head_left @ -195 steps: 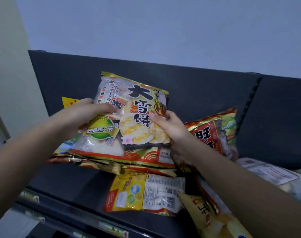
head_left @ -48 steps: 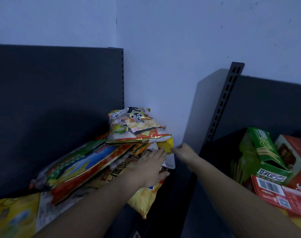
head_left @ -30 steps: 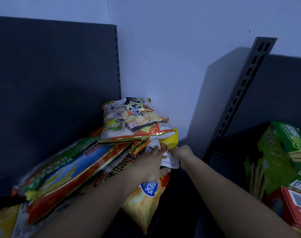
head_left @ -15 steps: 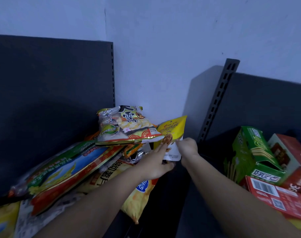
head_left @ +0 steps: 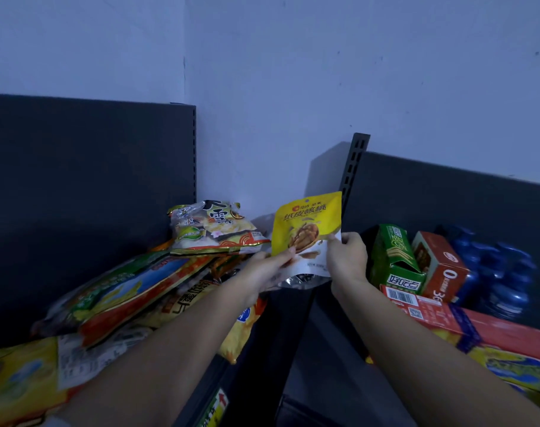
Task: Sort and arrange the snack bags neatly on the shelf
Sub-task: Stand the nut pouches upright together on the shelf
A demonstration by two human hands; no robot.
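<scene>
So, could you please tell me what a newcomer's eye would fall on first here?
The bright yellow bag stands out at the centre, held upright between the left hand and the right hand in front of the pale wall. To its left a messy pile of snack bags slopes across the dark shelf, with a rice cracker bag on top. On the right stand a green box and a red box.

Two pale blue-grey walls (head_left: 293,72) meet in a corner. Against them stand a dark left panel (head_left: 77,180) and a dark right panel (head_left: 447,204) with a slotted upright (head_left: 356,161), which casts a shadow on the wall. The shelf (head_left: 321,340) below is dark grey. The light is dim and cool.
</scene>
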